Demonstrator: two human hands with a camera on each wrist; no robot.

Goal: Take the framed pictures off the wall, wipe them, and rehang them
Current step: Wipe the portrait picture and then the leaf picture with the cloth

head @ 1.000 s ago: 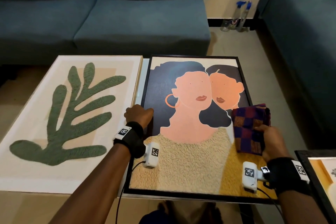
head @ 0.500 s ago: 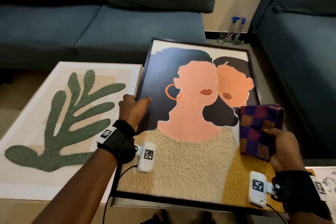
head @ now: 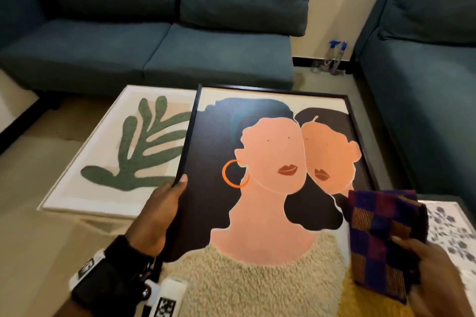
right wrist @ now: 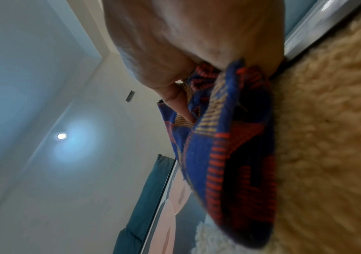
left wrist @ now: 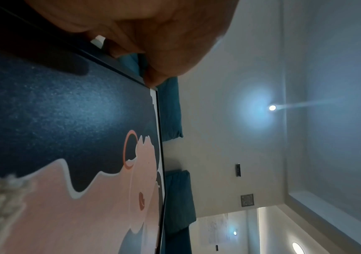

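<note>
A black-framed picture of two faces (head: 270, 188) (left wrist: 66, 154) is lifted off the table and tilted toward me. My left hand (head: 164, 203) (left wrist: 153, 43) grips its left frame edge, thumb on the front. My right hand (head: 432, 273) (right wrist: 186, 43) holds a folded purple, blue and orange checked cloth (head: 381, 239) (right wrist: 229, 146) against the picture's right side. Whether that hand also grips the frame is hidden by the cloth.
A light-framed green leaf picture (head: 134, 147) lies flat on the table at left. Another framed print (head: 448, 234) lies at right. Teal sofas (head: 154, 41) stand behind and to the right. Two spray bottles (head: 334, 59) stand on the floor in the corner.
The two-faces picture rose from lying flat on the table and tilted up toward me. My left hand moved from resting on its edge to gripping it. The cloth stayed in my right hand.
</note>
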